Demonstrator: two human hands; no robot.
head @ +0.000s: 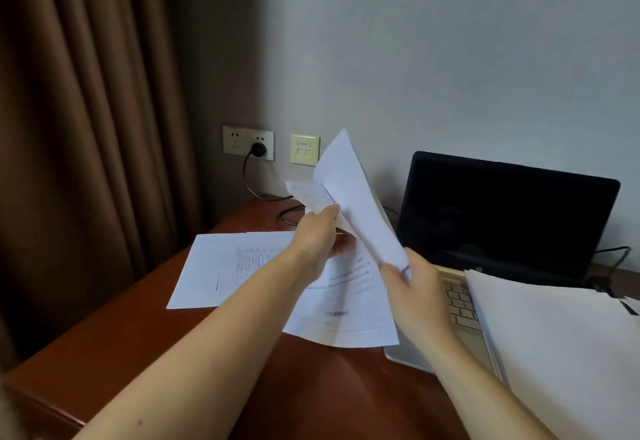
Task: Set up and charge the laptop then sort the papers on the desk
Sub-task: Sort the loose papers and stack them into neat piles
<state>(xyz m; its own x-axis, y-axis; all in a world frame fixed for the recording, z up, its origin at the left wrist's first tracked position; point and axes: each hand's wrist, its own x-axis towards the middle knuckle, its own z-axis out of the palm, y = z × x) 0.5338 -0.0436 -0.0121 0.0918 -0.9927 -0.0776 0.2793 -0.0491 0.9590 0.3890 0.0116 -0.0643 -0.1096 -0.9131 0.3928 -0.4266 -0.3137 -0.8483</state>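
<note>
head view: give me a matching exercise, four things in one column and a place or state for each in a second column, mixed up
Things
1. laptop
2. black plug
3. held sheets
4. curtain

Places or states
a. seated in the wall socket
b. lifted above the desk, gripped by the left hand and the right hand
c. open, with a dark screen
d. hanging at the left, brown

Pairs: 1-c, 2-a, 3-b, 4-d
</note>
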